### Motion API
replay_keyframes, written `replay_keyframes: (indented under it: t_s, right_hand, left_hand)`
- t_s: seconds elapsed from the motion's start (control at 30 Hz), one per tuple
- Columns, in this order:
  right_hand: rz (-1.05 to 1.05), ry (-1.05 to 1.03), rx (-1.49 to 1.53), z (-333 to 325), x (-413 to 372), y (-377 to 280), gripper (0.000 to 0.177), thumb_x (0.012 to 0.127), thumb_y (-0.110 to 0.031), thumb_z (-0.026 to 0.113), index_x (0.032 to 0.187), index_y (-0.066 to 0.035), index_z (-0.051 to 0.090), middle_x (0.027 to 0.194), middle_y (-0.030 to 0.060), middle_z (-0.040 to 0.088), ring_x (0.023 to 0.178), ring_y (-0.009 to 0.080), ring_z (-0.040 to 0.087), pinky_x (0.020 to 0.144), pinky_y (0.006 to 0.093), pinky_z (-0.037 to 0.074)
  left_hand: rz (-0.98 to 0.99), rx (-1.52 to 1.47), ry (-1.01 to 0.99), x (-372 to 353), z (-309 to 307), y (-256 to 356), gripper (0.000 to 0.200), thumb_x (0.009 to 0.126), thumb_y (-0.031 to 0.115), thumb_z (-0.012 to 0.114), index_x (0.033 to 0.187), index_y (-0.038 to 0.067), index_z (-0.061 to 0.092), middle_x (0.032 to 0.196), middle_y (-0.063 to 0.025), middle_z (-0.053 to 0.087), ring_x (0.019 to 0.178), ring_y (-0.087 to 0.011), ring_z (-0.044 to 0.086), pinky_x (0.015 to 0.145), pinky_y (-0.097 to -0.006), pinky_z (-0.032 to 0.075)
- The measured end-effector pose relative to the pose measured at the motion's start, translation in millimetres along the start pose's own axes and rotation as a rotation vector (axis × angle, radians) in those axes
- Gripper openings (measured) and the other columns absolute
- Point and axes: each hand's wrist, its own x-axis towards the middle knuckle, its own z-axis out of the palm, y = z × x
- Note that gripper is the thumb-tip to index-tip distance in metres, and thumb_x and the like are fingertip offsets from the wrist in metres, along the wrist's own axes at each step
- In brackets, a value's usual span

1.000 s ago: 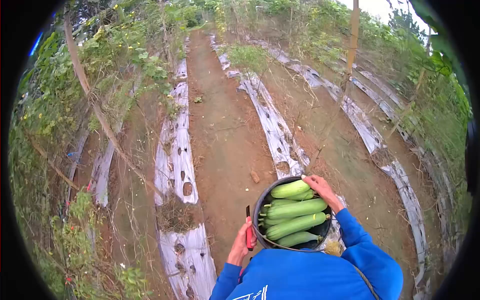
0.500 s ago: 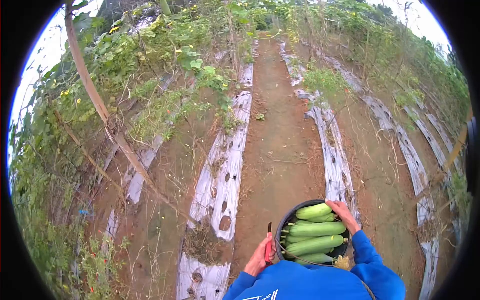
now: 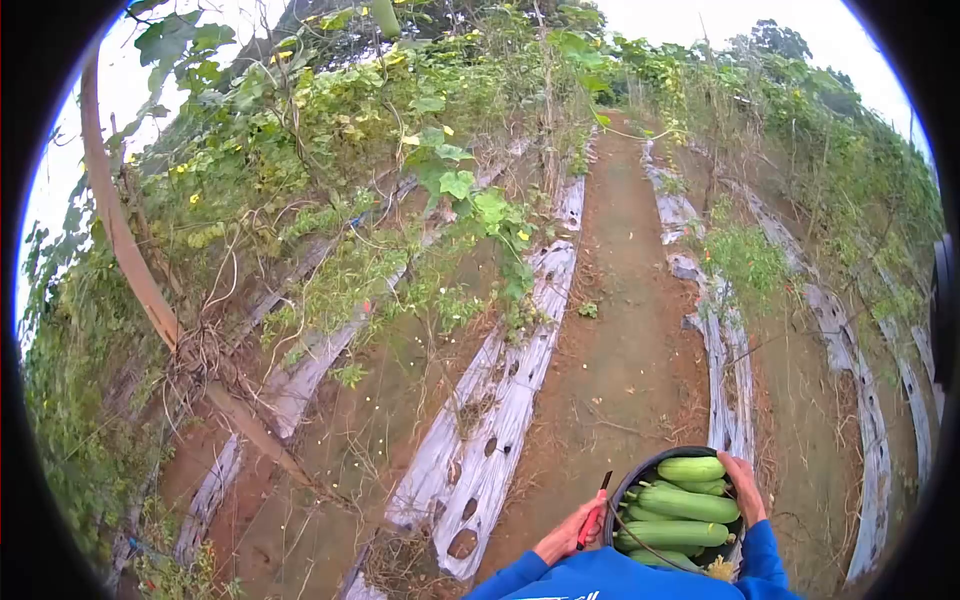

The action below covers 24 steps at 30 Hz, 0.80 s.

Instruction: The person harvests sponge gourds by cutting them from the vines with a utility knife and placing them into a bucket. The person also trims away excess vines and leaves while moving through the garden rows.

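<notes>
My left hand is closed round the red handle of a knife, whose dark, narrow blade points up and away from me. Against my body, at the lower right, rests a black bucket filled with several long green gourds. My right hand is closed over the bucket's far right rim, its fingertips beside the ends of the gourds. A thin handle or cord curves along the bucket's near left side. The bucket's lower part is hidden by my blue sleeves and top.
A dirt path runs ahead between strips of torn plastic mulch with holes. To the left, a leaning wooden pole stands among vines. One gourd hangs high up. More vines grow on the right.
The view has tilted up and turned left, so the path, bucket and hands sit further right and the hands and bucket lower. Both hands keep their holds.
</notes>
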Motion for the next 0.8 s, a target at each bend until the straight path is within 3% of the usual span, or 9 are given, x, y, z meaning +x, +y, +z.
replay_keyframes:
  t_s: [0.03, 0.13, 0.23, 0.43, 0.5, 0.57, 0.63, 0.77, 0.8]
  right_hand:
    - [-0.039, 0.051, -0.008, 11.8, -8.7, -40.0, 0.055, 0.088, -0.054, 0.064, 0.093, 0.001, 0.07, 0.086, 0.0034, 0.065, 0.079, 0.0138, 0.057, 0.07, 0.0296, 0.043]
    - [-0.071, 0.009, 0.016, 5.9, 58.2, -39.2, 0.055, 0.09, -0.053, 0.062, 0.094, 0.001, 0.07, 0.086, 0.0031, 0.065, 0.079, 0.0134, 0.057, 0.071, 0.029, 0.043]
    - [-0.193, 0.018, 0.026, 8.8, 102.7, -55.9, 0.054, 0.091, -0.052, 0.062, 0.095, 0.001, 0.07, 0.085, 0.0028, 0.065, 0.079, 0.0129, 0.057, 0.071, 0.029, 0.043]
    - [-0.062, 0.002, -0.069, 20.9, 205.4, -77.8, 0.056, 0.089, -0.053, 0.064, 0.097, 0.002, 0.07, 0.086, 0.0041, 0.065, 0.08, 0.0131, 0.058, 0.072, 0.0292, 0.045]
    - [-0.084, -0.078, -0.019, 21.0, 230.0, -98.5, 0.061, 0.087, -0.055, 0.065, 0.096, 0.004, 0.069, 0.086, 0.0054, 0.065, 0.077, 0.0141, 0.058, 0.07, 0.029, 0.045]
    - [-0.081, -0.022, -0.006, 23.5, 255.8, -117.5, 0.062, 0.086, -0.057, 0.065, 0.095, 0.005, 0.069, 0.086, 0.0064, 0.065, 0.079, 0.0154, 0.059, 0.071, 0.0292, 0.045]
    - [-0.01, -0.088, -0.043, 8.7, 333.5, -87.2, 0.063, 0.087, -0.057, 0.064, 0.095, 0.005, 0.069, 0.086, 0.0081, 0.066, 0.081, 0.017, 0.06, 0.073, 0.0307, 0.045]
    - [0.078, -0.143, -0.031, -12.1, 429.1, -87.8, 0.063, 0.085, -0.058, 0.066, 0.101, 0.003, 0.068, 0.096, 0.0089, 0.065, 0.09, 0.0178, 0.058, 0.081, 0.0309, 0.045]
    - [0.081, -0.137, 0.001, -13.1, 416.1, -129.4, 0.063, 0.084, -0.057, 0.067, 0.105, 0.003, 0.068, 0.099, 0.0098, 0.065, 0.094, 0.0185, 0.059, 0.081, 0.0316, 0.046]
  left_hand:
    - [0.003, -0.01, 0.004, 9.3, 7.8, 19.8, 0.035, 0.093, 0.046, 0.059, 0.08, 0.015, 0.051, 0.049, 0.0033, 0.04, 0.036, -0.0088, 0.035, 0.033, -0.023, 0.026]
    - [0.074, 0.18, -0.075, 39.1, 16.1, 78.4, 0.036, 0.096, 0.047, 0.055, 0.081, 0.014, 0.052, 0.054, 0.0036, 0.044, 0.037, -0.0068, 0.037, 0.034, -0.0221, 0.027]
    - [0.164, 0.289, -0.01, 74.9, 18.7, 125.3, 0.034, 0.096, 0.043, 0.056, 0.082, 0.013, 0.052, 0.06, 0.0025, 0.049, 0.039, -0.0061, 0.038, 0.034, -0.0222, 0.028]
    - [0.468, 0.338, 0.132, 142.8, 46.3, 285.5, 0.023, 0.095, 0.03, 0.061, 0.084, 0.011, 0.052, 0.062, 0.0008, 0.052, 0.04, -0.0071, 0.042, 0.035, -0.0223, 0.031]
    - [0.716, 0.399, 0.162, 155.5, 70.8, 355.2, 0.026, 0.095, 0.034, 0.061, 0.084, 0.012, 0.052, 0.062, 0.0035, 0.049, 0.042, -0.0041, 0.039, 0.036, -0.0212, 0.03]
    - [0.941, 0.44, 0.23, 150.7, 114.0, 429.4, 0.024, 0.098, 0.027, 0.059, 0.081, 0.012, 0.052, 0.062, 0.0036, 0.049, 0.042, -0.0029, 0.038, 0.037, -0.02, 0.029]
    - [1.161, 0.453, 0.232, 159.5, 146.6, 502.3, 0.022, 0.098, 0.023, 0.058, 0.08, 0.011, 0.053, 0.062, 0.0032, 0.049, 0.042, -0.0027, 0.038, 0.037, -0.0197, 0.028]
    - [1.554, 0.61, 0.275, 176.4, 217.1, 632.5, 0.016, 0.098, 0.02, 0.058, 0.088, 0.007, 0.057, 0.063, 0.0022, 0.05, 0.043, -0.0026, 0.039, 0.036, -0.02, 0.028]
    - [1.599, 0.593, 0.315, 178.2, 235.6, 655.9, 0.015, 0.098, 0.02, 0.058, 0.09, 0.006, 0.058, 0.063, 0.0023, 0.05, 0.044, -0.0025, 0.039, 0.037, -0.0199, 0.029]
